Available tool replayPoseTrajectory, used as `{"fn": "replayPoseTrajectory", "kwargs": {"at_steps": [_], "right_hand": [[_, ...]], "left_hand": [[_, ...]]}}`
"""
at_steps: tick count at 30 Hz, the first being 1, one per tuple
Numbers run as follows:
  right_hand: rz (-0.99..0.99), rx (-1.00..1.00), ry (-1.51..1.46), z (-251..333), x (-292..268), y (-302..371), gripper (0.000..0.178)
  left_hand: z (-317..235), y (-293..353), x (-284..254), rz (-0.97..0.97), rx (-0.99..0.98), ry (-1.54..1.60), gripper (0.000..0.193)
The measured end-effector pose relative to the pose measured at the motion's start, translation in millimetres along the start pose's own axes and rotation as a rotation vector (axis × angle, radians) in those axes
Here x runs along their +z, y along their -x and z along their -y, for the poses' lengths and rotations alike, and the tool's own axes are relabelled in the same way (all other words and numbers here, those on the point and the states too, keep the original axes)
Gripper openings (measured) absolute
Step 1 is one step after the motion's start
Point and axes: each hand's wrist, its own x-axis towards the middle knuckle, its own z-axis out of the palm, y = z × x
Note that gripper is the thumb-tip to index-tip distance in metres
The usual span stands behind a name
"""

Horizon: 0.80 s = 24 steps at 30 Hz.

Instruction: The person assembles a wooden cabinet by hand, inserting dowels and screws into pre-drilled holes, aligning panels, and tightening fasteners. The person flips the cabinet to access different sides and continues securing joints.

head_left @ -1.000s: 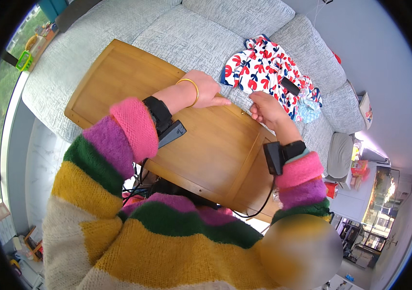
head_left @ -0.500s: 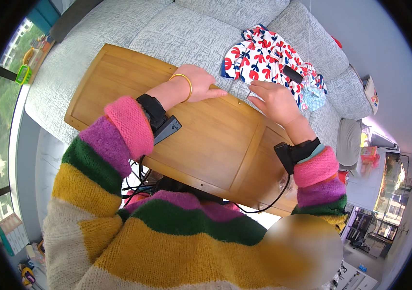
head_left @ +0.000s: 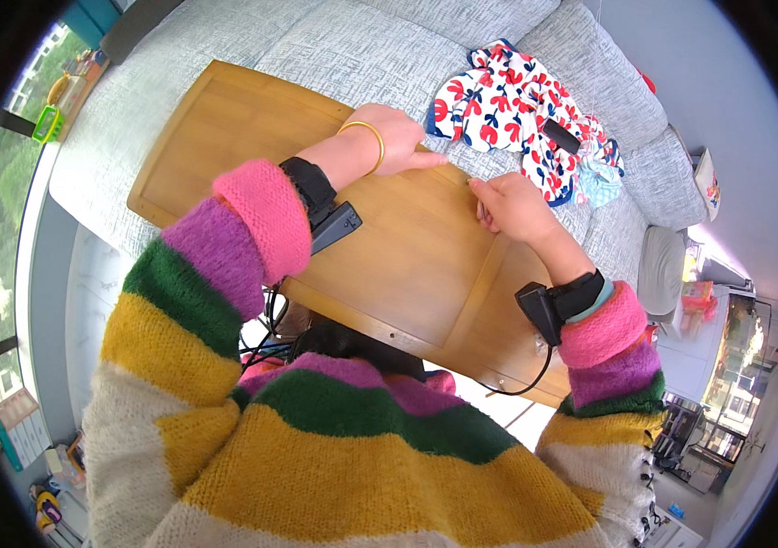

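Half a second ago the right hand was held flatter, with its fingers stretched out; now they have curled in and the thumb has come down by the far edge of the wooden panel, while the left hand has kept much the same place on that edge. The right hand is mostly closed, thumb against bent fingers, close to a small fitting on the edge, and whether it pinches anything I cannot tell. The left hand is bent over the far edge with one digit stretched toward the right hand; its other fingers are largely hidden, so its grip cannot be told. Beneath both hands lies the panel, its long axis running aslant from beyond the left hand, at the far left, to under the right forearm, at the near right. One short end is well out to the left of the left hand; a crosswise strip lies nearer than the right hand. Bare wood stretches between the forearms to the near edge, and more lies left of the left hand. Beyond the hands the sofa gives open seat past the left one, while a patterned cloth takes up the space past the right.
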Motion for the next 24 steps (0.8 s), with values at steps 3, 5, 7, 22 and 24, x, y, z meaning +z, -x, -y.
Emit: {"fn": "replayPoseTrajectory", "kwargs": {"at_steps": [3,5,7,22,24], "right_hand": [[0.072,0.228,-0.473,2,12,4,0.047],[0.007,0.357,-0.701,6,23,6,0.047],[-0.057,0.456,-0.916,13,34,9,0.049],[-0.162,-0.170,0.447,18,3,1,0.017],[-0.098,-0.240,0.441,14,-6,2,0.019]], "left_hand": [[0,0,3,-0.020,0.012,-0.008,0.067],[0,-1,2,-0.021,0.026,-0.003,0.067],[-2,-3,1,0.020,0.020,-0.019,0.067],[2,-2,-6,0.044,0.078,0.086,0.063],[2,-1,-6,0.044,0.070,0.102,0.063]]}}
